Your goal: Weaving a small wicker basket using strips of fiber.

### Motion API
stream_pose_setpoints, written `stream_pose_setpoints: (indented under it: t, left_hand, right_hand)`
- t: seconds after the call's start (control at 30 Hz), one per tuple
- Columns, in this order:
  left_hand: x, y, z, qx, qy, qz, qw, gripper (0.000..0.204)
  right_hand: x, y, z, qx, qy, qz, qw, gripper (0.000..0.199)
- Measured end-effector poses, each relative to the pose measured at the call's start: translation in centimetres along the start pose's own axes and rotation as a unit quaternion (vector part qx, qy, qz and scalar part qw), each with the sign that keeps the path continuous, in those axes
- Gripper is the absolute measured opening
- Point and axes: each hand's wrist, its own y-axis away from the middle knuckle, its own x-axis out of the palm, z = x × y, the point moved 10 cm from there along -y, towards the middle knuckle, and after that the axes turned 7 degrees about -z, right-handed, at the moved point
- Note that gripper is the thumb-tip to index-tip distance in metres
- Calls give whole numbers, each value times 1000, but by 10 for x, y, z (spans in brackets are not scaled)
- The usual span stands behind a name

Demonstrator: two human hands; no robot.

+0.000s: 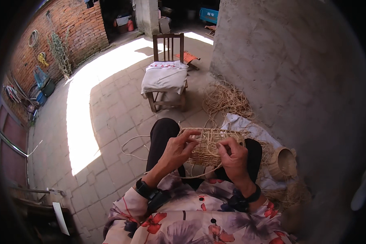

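A tan woven straw basket [209, 157] rests across my lap, between my knees. My left hand [175, 149] is at its left side, fingers bent over the edge and thumb against the weave, gripping it. Above the right part, my right hand [234, 157] is closed in a pinch on a thin straw cord [199, 176]. From there the cord hangs in a loop toward my left wrist. Loose strands cross the top of the basket, and the fingers partly hide the weave. The exact contact at the right fingertips is too small to make out.
A loose heap of straw cord [227, 99] lies ahead by the grey wall [288, 61]. Beside my right knee are a white cloth [248, 126] and a round straw-coloured container [283, 163]. A wooden chair [165, 83] with a cloth-covered seat stands ahead on the paving.
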Motion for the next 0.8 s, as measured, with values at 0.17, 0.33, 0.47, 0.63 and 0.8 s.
stream_pose_setpoints:
  t: [0.17, 0.33, 0.47, 0.63, 0.8]
  left_hand:
    - [20, -6, 8, 66, -31, 13, 997, 39]
    - [31, -18, 24, 67, -18, 32, 997, 41]
    - [35, -15, -4, 123, -58, 5, 991, 42]
    - [60, -11, -28, 200, -113, 39, 972, 41]
    - [57, -18, -18, 122, -136, 86, 979, 46]
  right_hand:
    - [30, 1, 17, -202, 167, -1, 965, 11]
    - [45, -1, 17, -224, 139, 19, 964, 12]
    - [36, 2, 11, -222, 140, 16, 965, 13]
    - [11, 12, -9, -192, 131, -39, 972, 12]
    - [-10, 0, -31, -45, 11, -20, 999, 15]
